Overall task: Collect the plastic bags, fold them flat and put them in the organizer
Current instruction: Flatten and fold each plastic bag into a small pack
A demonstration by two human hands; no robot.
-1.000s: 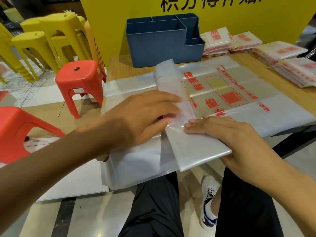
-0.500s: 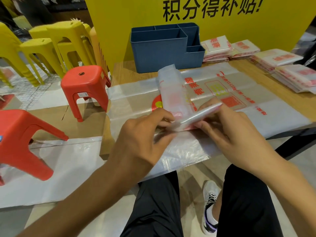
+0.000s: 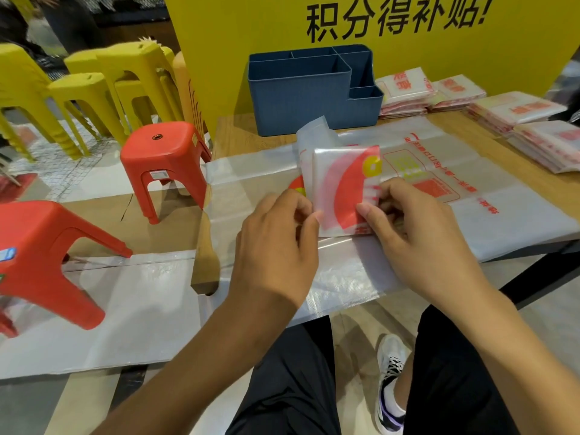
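At the near edge of the wooden table (image 3: 238, 136), both hands pinch the same folded plastic bag (image 3: 340, 189): the left hand (image 3: 276, 243) has thumb and curled fingers closed on its lower left corner, and the right hand (image 3: 417, 233) has its thumb laid on the lower right part of the front face with the other fingers curled behind the bag. The bag is a compact, roughly square packet, translucent white with a red arc and a yellow ring printed on it, held tilted up off the table with a loose flap standing above its top left corner. Beneath it lies an unfolded plastic bag (image 3: 489, 215), spread flat over the tabletop and hanging over the near edge, with red and yellow print facing up. Behind that, near the far edge, stands the blue organizer (image 3: 301, 95), upright, with several compartments open to the top; whether anything lies inside it cannot be told. To its right, stacks of folded bags (image 3: 521, 120) rest on the table. A yellow signboard (image 3: 408, 42) with black characters rises behind. On the left, off the table, stand red stools (image 3: 163, 152) and yellow stools (image 3: 103, 83), and a clear plastic sheet (image 3: 110, 309) covers the floor.
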